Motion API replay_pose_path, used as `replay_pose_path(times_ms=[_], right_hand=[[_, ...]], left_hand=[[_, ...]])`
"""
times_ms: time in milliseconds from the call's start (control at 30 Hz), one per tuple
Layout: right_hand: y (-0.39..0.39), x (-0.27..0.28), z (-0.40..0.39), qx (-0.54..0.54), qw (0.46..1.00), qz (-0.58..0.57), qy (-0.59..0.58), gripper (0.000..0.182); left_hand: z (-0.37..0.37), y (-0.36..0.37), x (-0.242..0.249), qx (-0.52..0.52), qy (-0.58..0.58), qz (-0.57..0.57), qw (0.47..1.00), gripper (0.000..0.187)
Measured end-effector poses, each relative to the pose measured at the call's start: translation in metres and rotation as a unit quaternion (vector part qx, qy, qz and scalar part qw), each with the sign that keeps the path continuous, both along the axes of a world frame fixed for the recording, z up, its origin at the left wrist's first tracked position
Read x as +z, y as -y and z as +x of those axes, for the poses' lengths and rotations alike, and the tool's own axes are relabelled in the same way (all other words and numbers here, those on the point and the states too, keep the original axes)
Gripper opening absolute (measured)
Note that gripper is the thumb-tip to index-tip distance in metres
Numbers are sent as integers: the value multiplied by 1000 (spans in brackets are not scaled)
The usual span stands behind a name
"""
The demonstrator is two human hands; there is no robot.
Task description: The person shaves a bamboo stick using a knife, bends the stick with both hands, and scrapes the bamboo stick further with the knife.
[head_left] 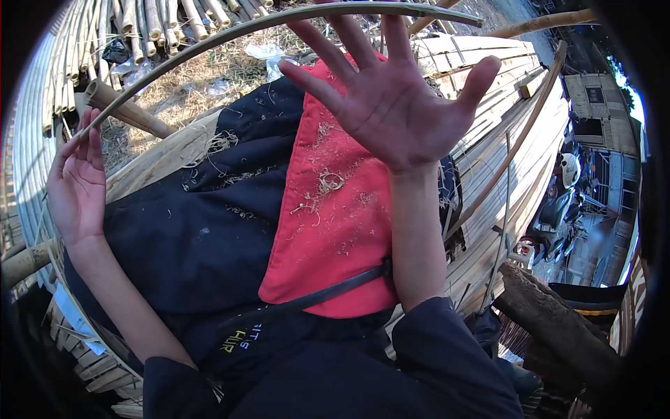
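Note:
A long, thin bamboo strip (209, 44) arches across the top of the view. My left hand (78, 192) holds its left end between thumb and fingers. My right hand (408, 112) is open, palm up with fingers spread, and its fingertips overlap the strip near the top edge. Under the right hand, a red cloth (335, 223) covers part of my lap, sprinkled with pale curled shavings (329, 183). A dark, narrow, blade-like object (328, 292) lies across the lower part of the cloth, one end at my right forearm.
Bamboo poles (160, 17) are stacked at the upper left. A thick bamboo pole (129, 112) juts out beside my left hand. Long split slats (516, 153) spread along the right, near a rough log (558, 321). Parked motorbikes (558, 202) stand farther off.

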State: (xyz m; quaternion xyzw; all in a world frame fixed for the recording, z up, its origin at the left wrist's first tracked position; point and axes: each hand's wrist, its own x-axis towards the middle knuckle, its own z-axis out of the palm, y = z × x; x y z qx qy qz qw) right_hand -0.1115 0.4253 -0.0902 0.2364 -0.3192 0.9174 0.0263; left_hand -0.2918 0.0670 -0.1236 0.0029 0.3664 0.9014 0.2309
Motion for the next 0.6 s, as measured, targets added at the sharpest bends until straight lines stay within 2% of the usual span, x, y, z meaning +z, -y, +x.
replay_pose_path(times_ms=[67, 200, 233, 433, 600], right_hand=[[-3, 2, 1, 5, 1000, 13, -15, 107], [-1, 5, 12, -22, 999, -15, 33, 108], [-7, -3, 6, 22, 999, -1, -50, 108], [-2, 7, 19, -27, 997, -42, 52, 107], [-21, -29, 0, 79, 990, -85, -83, 103]], left_hand=[[2, -2, 2, -8, 7, 12, 1000, 49], [2, -2, 2, 6, 13, -6, 1000, 50], [2, -1, 1, 7, 17, -6, 1000, 51], [7, -6, 3, 20, 12, -35, 999, 49], [6, -5, 2, 20, 10, -49, 999, 44]])
